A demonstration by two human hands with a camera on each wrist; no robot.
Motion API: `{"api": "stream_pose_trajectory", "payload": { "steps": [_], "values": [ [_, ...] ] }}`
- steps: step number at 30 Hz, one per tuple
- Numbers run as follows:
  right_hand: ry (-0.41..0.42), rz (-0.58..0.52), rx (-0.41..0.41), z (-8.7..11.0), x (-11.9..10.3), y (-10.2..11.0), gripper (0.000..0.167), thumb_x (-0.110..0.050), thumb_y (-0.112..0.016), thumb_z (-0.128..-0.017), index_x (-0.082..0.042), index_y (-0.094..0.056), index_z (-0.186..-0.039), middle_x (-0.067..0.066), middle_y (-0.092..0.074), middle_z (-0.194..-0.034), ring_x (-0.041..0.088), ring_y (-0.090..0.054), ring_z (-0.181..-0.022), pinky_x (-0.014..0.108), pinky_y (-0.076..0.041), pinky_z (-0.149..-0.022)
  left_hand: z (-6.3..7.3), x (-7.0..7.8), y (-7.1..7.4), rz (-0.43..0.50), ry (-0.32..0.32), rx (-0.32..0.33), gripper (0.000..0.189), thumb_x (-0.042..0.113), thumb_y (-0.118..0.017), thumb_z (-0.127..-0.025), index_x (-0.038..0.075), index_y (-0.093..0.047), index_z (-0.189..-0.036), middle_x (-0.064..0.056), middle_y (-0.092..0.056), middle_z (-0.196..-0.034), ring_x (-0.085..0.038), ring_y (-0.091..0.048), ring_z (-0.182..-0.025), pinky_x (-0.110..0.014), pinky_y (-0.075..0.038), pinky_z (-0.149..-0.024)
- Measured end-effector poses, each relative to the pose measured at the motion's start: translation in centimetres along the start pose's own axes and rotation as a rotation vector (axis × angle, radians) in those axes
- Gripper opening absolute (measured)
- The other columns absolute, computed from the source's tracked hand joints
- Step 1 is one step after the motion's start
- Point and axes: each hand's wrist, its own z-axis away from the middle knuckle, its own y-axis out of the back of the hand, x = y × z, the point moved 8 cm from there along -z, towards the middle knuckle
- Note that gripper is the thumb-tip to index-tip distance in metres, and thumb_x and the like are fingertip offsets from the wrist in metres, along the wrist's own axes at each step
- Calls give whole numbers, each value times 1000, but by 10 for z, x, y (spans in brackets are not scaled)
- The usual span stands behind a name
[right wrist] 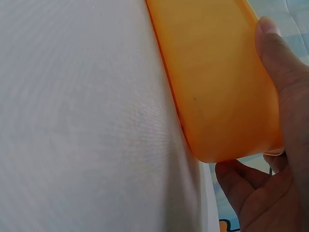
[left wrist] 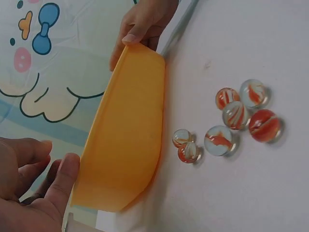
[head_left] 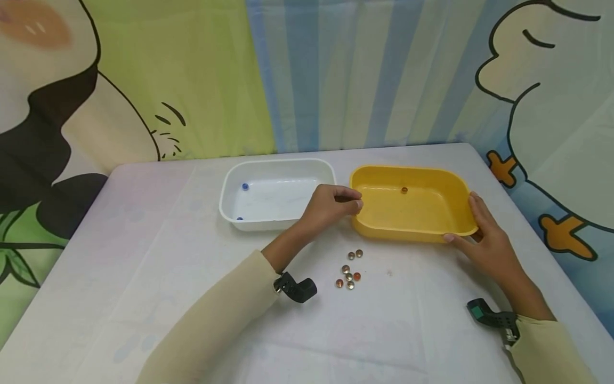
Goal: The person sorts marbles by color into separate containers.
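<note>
Fingers (head_left: 482, 213) of right grip (head_left: 491, 246) clasp the yellow tray (head_left: 422, 210), left grip (head_left: 331, 205) parted at its other end.

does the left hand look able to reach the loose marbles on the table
Likely yes: the marbles lie uncovered on the white cloth in front of the yellow tray, and the left hand is close by.

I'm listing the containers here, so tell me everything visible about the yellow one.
The yellow container is a shallow, smooth, oblong tray with rounded corners and sloping walls, apparently plastic. It sits open side up on the white-covered table, right of the white container. One small marble is inside, toward the back. The right hand grips its right end; the left hand is at its left rim, contact unclear.
</note>
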Motion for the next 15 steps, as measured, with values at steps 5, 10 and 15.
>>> {"api": "stream_pose_trajectory", "payload": {
  "steps": [5,10,15],
  "values": [
    [9,-14,-1,0,0,0,98,-14,-75,-87,-24,-5,-155,-10,1,-160,23,-16,-145,1,-25,-93,18,4,-3,-103,-60,-34,16,15,-70,-88,6,-74,-101,2,-70,-93,-11,-64,-84,-23,-54,-73],
    [10,-8,-3,1,-1,-1,98,-15,-75,-87,-23,-5,-155,-8,1,-161,26,-16,-145,1,-25,-94,36,4,-4,-165,-134,-60,15,11,-68,-88,6,-74,-101,3,-70,-93,-9,-65,-85,-24,-53,-72],
    [-1,-4,-7,2,0,1,98,-16,-74,-87,-23,-4,-155,-8,2,-160,28,-15,-145,2,-24,-94,48,-8,-6,-200,-116,-94,13,11,-68,-89,7,-75,-100,5,-70,-93,-8,-64,-83,-23,-54,-71]
  ]
}}
